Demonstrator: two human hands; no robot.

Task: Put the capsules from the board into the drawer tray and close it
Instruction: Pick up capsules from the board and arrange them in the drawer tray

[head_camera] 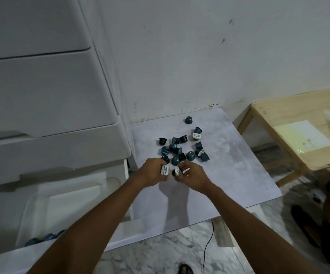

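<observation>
Several dark coffee capsules (180,149) lie scattered on a pale marbled board (229,175) on the floor. My left hand (152,172) is closed on a capsule with a white label (165,170) at the near edge of the pile. Beside it, my right hand (191,175) grips another capsule (177,172). To the left, the bottom drawer stands pulled out with a clear plastic tray (41,206) inside. A few bluish capsules (45,238) rest at the tray's near end.
A white drawer cabinet (47,91) rises at the left, its upper drawers closed. A low wooden table (298,131) with papers stands at the right. A black cable (207,246) runs across the marble floor. A sandalled foot (184,269) shows at the bottom edge.
</observation>
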